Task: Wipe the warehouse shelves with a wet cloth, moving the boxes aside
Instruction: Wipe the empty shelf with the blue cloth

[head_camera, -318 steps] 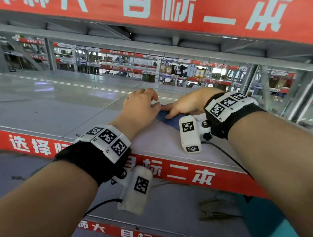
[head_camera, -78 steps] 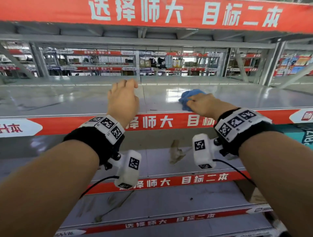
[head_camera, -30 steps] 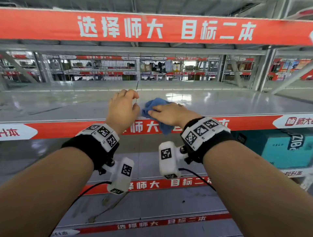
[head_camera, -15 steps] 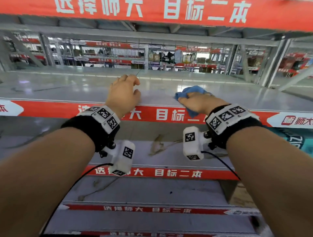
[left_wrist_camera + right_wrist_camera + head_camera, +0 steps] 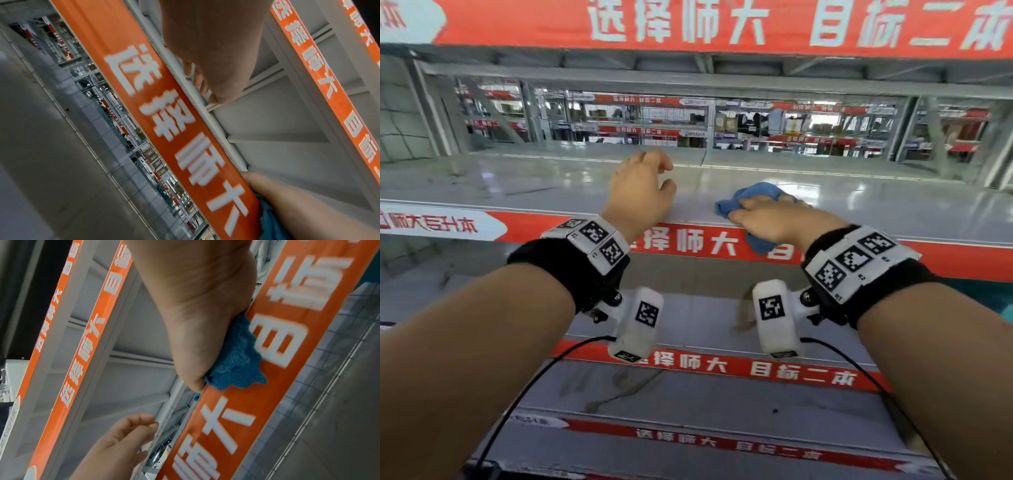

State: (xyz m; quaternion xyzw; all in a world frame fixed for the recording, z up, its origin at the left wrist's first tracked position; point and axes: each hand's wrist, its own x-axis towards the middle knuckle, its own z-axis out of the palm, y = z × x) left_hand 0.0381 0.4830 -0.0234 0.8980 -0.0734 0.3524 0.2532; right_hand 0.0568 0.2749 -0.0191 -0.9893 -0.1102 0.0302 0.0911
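On the shelf [image 5: 876, 205] edge, right hand [image 5: 777, 219] apparently clutching blue cloth [image 5: 753, 195]; left hand [image 5: 640, 192] loosely curled, empty.

Far behind, more racks [image 5: 804, 126] stocked with goods, blurred. Below and to the right, part of a teal box [image 5: 996, 301]. Under that, grey floor [image 5: 41, 162].

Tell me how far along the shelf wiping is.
Done: the grey shelf gleams behind the cloth, no boxes on it. In hand: the right hand presses the blue cloth at the front edge; the left hand idles. Left: lower shelves show smudges.
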